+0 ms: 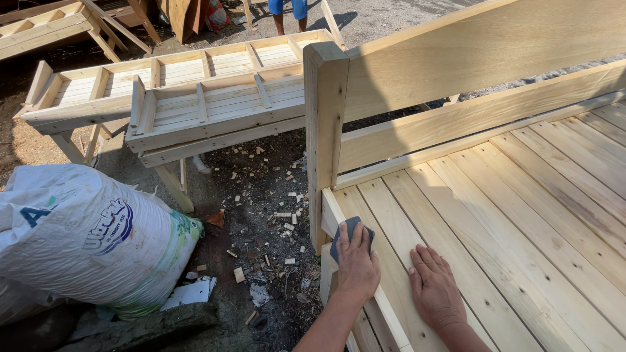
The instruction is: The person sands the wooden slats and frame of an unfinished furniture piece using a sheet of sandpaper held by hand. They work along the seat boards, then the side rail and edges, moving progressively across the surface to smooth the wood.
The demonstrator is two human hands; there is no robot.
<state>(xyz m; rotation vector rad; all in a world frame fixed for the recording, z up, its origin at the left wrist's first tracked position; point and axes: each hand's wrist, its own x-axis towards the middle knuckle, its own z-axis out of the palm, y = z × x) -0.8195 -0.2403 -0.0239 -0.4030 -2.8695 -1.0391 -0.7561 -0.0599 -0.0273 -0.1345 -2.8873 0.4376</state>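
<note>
Pale plank deck (521,215), left hand (357,261) pressing dark sandpaper (350,229) angled along frame edge, right hand (433,287) flat, spread

Left hand (357,264) on sanding pad (350,229) at slatted platform (521,215) edge, right hand (433,290) beside, sack (85,238) far left

1. Dirt ground (261,215) at the centre, strewn with small wood scraps, in hard sunlight.
2. At 9 o'clock, a bulging white sack (85,238).
3. At 11 o'clock, pale slatted wooden frames (195,98) on legs.
4. At 12 o'clock, a person's bare legs (287,16).
</note>
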